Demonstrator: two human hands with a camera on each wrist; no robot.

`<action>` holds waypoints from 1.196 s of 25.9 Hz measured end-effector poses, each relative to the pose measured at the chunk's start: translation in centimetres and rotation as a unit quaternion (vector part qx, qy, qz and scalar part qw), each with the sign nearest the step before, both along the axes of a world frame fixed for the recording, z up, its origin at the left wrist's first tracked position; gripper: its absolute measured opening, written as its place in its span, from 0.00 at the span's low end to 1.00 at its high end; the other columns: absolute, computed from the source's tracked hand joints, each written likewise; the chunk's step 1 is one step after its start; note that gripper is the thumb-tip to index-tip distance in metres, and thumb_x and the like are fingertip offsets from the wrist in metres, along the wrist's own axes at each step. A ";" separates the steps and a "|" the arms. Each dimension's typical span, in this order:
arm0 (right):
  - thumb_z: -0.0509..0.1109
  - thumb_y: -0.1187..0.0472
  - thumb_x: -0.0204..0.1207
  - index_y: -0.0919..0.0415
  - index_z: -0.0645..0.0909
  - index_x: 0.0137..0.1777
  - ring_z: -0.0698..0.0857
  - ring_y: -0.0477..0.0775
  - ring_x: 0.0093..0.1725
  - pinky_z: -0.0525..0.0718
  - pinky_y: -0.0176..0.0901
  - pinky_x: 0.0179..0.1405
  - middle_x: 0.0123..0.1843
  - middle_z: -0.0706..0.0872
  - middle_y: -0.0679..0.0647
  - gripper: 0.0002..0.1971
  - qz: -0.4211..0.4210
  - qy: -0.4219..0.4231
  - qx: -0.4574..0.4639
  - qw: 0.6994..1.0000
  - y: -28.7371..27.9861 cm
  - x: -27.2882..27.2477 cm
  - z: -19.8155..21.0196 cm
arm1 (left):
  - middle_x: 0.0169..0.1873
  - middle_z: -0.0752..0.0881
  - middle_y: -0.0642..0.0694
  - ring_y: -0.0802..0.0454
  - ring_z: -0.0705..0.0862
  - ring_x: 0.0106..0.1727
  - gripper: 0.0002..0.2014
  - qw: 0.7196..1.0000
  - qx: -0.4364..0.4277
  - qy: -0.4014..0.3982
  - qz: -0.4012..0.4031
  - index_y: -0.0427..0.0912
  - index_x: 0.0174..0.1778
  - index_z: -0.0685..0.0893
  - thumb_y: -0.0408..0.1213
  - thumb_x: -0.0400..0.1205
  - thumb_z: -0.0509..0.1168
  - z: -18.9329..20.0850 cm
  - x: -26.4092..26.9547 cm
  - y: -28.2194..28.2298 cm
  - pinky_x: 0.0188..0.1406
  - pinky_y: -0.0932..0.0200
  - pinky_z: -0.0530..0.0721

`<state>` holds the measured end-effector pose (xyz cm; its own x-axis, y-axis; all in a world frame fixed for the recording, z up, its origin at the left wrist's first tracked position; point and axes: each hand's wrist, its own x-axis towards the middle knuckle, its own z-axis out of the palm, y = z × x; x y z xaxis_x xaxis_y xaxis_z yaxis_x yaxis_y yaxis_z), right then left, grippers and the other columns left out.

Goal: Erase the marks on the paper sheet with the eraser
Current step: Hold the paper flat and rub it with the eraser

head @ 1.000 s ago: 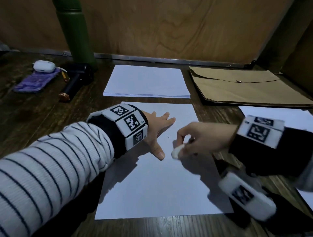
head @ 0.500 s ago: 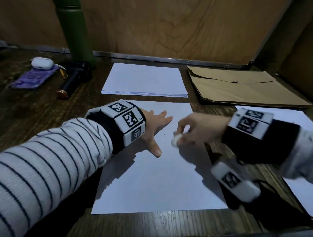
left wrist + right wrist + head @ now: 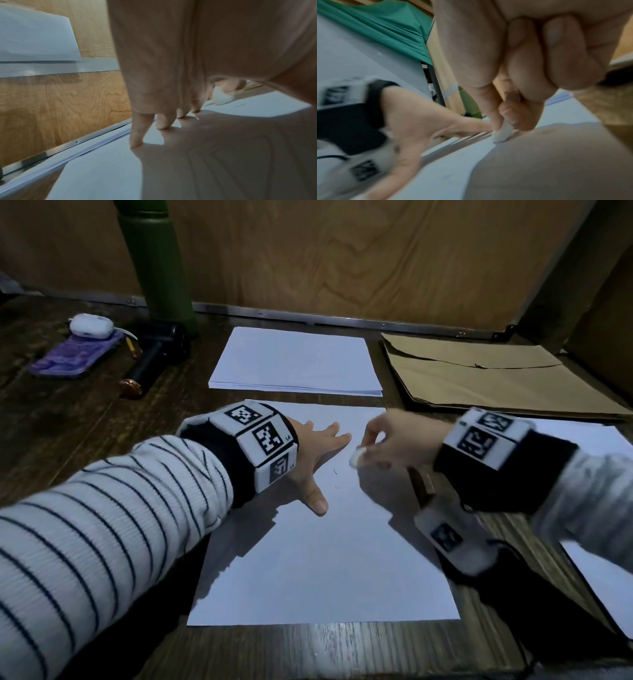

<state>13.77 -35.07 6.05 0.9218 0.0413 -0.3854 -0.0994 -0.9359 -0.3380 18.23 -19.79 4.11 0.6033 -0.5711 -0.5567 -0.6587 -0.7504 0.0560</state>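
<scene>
Clearly, step: rubbing out marks.
Paper sheet (image 3: 325, 559): flat on the table (image 3: 85, 412).
Left hand (image 3: 313, 451): fingers spread flat, pinning the sheet.
Right hand (image 3: 394, 443): fingers pinched the eraser (image 3: 357, 457), just right of the left hand.
Advice: short, light strokes toward the faint marks (image 3: 335, 472) would avoid creasing.

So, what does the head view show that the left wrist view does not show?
Only the head view shows the small pencil marks left on the paper sheet, the brown envelope, the green bottle and both wrist bands. Only the left wrist view shows the left hand's fingertips pressing flat on the sheet from close by. Both show the left hand, the eraser pinched by the right hand, and the paper stack behind.
</scene>
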 end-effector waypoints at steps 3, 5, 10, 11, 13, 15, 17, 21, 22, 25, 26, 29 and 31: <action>0.69 0.51 0.76 0.54 0.80 0.43 0.80 0.46 0.33 0.74 0.38 0.31 0.31 0.81 0.44 0.07 0.003 -0.038 -0.001 0.999 0.6 0.2 0.0 | 0.83 0.36 0.53 0.42 0.39 0.84 0.69 1.000 -0.017 0.014 0.002 0.57 0.82 0.34 0.70 0.55 0.74 -0.4 0.3 0.3 0.79 0.37 0.47; 0.67 0.52 0.77 0.46 0.75 0.36 0.82 0.39 0.35 0.77 0.37 0.36 0.27 0.81 0.43 0.08 0.078 -0.023 -0.001 0.997 1.3 -1.3 -0.4 | 0.83 0.36 0.53 0.41 0.39 0.83 0.78 0.999 -0.027 0.032 -0.003 0.60 0.82 0.35 0.76 0.36 0.68 -0.5 0.5 0.4 0.78 0.34 0.47; 0.72 0.47 0.72 0.50 0.80 0.39 0.79 0.39 0.30 0.75 0.36 0.35 0.28 0.84 0.44 0.08 0.069 0.028 -0.026 0.997 0.9 -1.2 0.1 | 0.83 0.36 0.54 0.43 0.39 0.84 0.64 1.000 -0.025 0.001 -0.002 0.57 0.82 0.35 0.65 0.62 0.75 -0.9 0.6 0.3 0.79 0.37 0.45; 0.72 0.48 0.73 0.52 0.81 0.41 0.79 0.43 0.31 0.74 0.37 0.33 0.31 0.85 0.46 0.09 0.035 0.009 -0.031 0.999 0.5 -0.3 0.4 | 0.83 0.36 0.54 0.43 0.40 0.84 0.64 1.000 -0.023 -0.007 -0.006 0.57 0.82 0.35 0.65 0.63 0.75 -0.8 0.5 0.2 0.79 0.37 0.46; 0.71 0.51 0.74 0.56 0.81 0.42 0.80 0.47 0.35 0.73 0.38 0.32 0.34 0.84 0.49 0.08 -0.006 -0.026 -0.024 0.999 0.2 0.5 0.6 | 0.83 0.36 0.54 0.44 0.40 0.84 0.62 1.000 -0.017 -0.012 -0.005 0.56 0.82 0.35 0.64 0.65 0.74 -0.7 0.4 0.2 0.80 0.38 0.46; 0.68 0.52 0.77 0.53 0.78 0.42 0.80 0.48 0.38 0.74 0.39 0.36 0.36 0.84 0.46 0.06 0.036 -0.042 -0.023 0.998 0.6 -0.4 0.4 | 0.83 0.36 0.53 0.43 0.39 0.84 0.61 1.000 -0.022 -0.008 -0.001 0.57 0.82 0.35 0.61 0.66 0.74 -0.6 0.4 0.2 0.79 0.37 0.46; 0.67 0.50 0.78 0.47 0.77 0.40 0.79 0.42 0.34 0.75 0.37 0.35 0.31 0.83 0.42 0.06 0.106 -0.007 -0.007 0.994 1.5 -2.3 0.1 | 0.83 0.36 0.53 0.43 0.38 0.84 0.61 0.999 -0.031 0.007 0.001 0.58 0.82 0.36 0.60 0.66 0.75 -0.6 0.4 0.2 0.79 0.36 0.44; 0.73 0.47 0.71 0.50 0.80 0.42 0.78 0.40 0.29 0.75 0.36 0.34 0.24 0.82 0.43 0.09 0.092 0.040 -0.007 0.995 1.5 -2.3 0.1 | 0.83 0.35 0.54 0.44 0.38 0.84 0.61 1.000 -0.020 0.005 0.002 0.56 0.82 0.34 0.60 0.67 0.74 -0.4 0.2 0.2 0.80 0.39 0.45; 0.73 0.47 0.71 0.51 0.81 0.42 0.78 0.41 0.29 0.74 0.36 0.32 0.24 0.82 0.44 0.09 0.065 0.023 -0.016 0.998 1.1 -1.5 0.1 | 0.83 0.35 0.54 0.44 0.39 0.84 0.60 1.000 -0.017 0.001 0.001 0.56 0.82 0.34 0.60 0.68 0.74 -0.2 0.1 0.2 0.80 0.39 0.45; 0.71 0.50 0.74 0.56 0.83 0.46 0.76 0.42 0.28 0.70 0.36 0.28 0.28 0.82 0.46 0.10 0.018 -0.028 -0.029 0.999 0.3 0.3 0.3 | 0.83 0.35 0.54 0.44 0.39 0.84 0.58 1.000 -0.010 -0.004 0.000 0.55 0.82 0.35 0.62 0.69 0.72 -0.1 -0.1 0.2 0.80 0.38 0.47; 0.70 0.50 0.75 0.55 0.82 0.45 0.76 0.41 0.27 0.70 0.36 0.29 0.27 0.82 0.46 0.08 0.027 -0.031 -0.021 0.999 0.3 0.1 0.1 | 0.83 0.36 0.53 0.44 0.39 0.84 0.57 1.000 -0.012 -0.006 0.000 0.55 0.83 0.36 0.63 0.70 0.70 -0.1 -0.2 0.1 0.80 0.37 0.48; 0.70 0.49 0.74 0.50 0.81 0.41 0.78 0.38 0.23 0.74 0.34 0.31 0.23 0.83 0.42 0.07 0.109 0.014 0.017 0.994 0.9 -1.4 -0.4 | 0.84 0.37 0.51 0.40 0.38 0.84 0.53 1.000 -0.027 -0.009 0.005 0.56 0.83 0.40 0.64 0.72 0.67 -0.5 -0.7 -0.2 0.78 0.33 0.50; 0.72 0.47 0.72 0.51 0.82 0.44 0.77 0.39 0.23 0.73 0.32 0.29 0.25 0.84 0.41 0.09 0.125 0.046 0.021 0.991 1.0 -1.8 -0.3 | 0.83 0.36 0.50 0.40 0.38 0.84 0.53 1.000 -0.023 -0.008 0.009 0.55 0.83 0.40 0.65 0.71 0.67 -0.6 -0.8 -0.3 0.79 0.33 0.50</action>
